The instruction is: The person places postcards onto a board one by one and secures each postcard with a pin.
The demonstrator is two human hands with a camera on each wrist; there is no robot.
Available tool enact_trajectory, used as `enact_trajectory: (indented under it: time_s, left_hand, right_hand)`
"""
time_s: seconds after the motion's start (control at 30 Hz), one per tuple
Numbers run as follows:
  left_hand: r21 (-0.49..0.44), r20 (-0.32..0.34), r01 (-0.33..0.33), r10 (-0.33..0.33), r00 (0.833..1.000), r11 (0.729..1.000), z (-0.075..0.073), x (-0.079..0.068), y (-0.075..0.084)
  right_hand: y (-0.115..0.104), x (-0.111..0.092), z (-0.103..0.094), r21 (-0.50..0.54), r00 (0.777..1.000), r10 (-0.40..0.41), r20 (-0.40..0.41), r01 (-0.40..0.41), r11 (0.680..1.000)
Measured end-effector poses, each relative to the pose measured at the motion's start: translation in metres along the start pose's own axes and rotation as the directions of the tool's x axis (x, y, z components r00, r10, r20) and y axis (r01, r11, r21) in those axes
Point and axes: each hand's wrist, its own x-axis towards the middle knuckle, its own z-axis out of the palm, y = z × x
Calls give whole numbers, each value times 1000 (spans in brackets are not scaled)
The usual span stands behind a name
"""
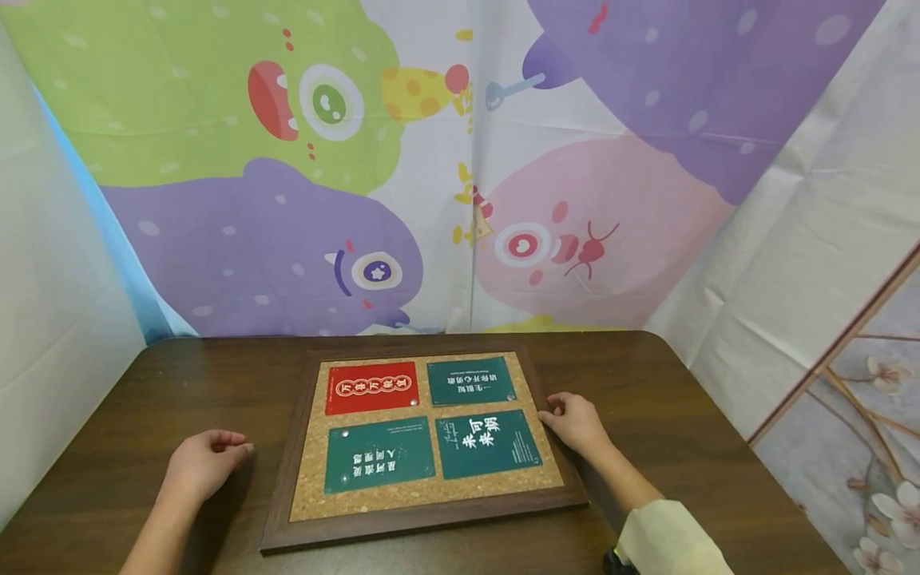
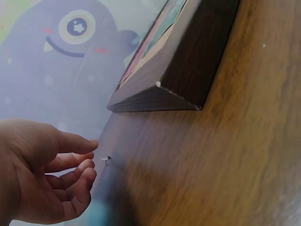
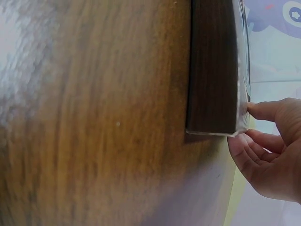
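Note:
A cork board point(image 1: 381, 501) in a dark wooden frame lies on the table with one red card point(image 1: 374, 399) and three green cards, such as the lower-left one point(image 1: 381, 471), on it. Small pale pin heads show on some of the cards. My right hand point(image 1: 575, 423) grips the right side of the frame, thumb on top and fingers along its outer side point(image 3: 214, 70). To the left of the board, my left hand point(image 1: 204, 467) hovers low with loosely bent fingers. Just beyond its fingertips a small thumbtack point(image 2: 106, 159) shows in the left wrist view, apart from them.
The brown wooden table point(image 1: 690, 447) runs back to a cartoon-printed curtain point(image 1: 446, 239). Pale cloth point(image 1: 65, 263) hangs at the left, and a blossom-printed panel point(image 1: 877, 415) stands at the right. Near the right forearm is a small black object point(image 1: 616, 561).

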Motion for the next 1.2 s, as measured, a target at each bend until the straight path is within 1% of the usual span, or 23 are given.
enact_trajectory:
  time_s: [0.07, 0.17, 0.3, 0.5, 0.83, 1.03, 1.2]
  left_hand:
    - [20, 3, -12, 12, 1000, 1000, 0, 0, 0]
    - [52, 29, -31, 29, 999, 998, 1, 1, -1]
    - [76, 52, -38, 34, 998, 996, 4, 2, -2]
    - [96, 28, -15, 13, 1000, 995, 6, 4, -2]
    - [112, 0, -15, 15, 1000, 994, 5, 3, 2]
    - [101, -14, -36, 37, 999, 994, 3, 1, 1]
    - [63, -21, -30, 31, 999, 998, 1, 0, 0]
  right_hand:
    - [0, 0, 0, 0, 1000, 3, -2, -3, 1000]
    - [1, 0, 1, -3, 1000, -2, -4, 2, 1000]
    - [1, 0, 1, -2, 1000, 2, 1, -2, 1000]
    - [0, 0, 1, 1, 1000, -3, 2, 3, 1000]
    - [-2, 1, -1, -5, 1000, 2, 1, -2, 1000]
    - [-1, 0, -1, -6, 1000, 2, -1, -2, 1000]
    - [-1, 0, 0, -7, 1000, 1, -3, -1, 1000]
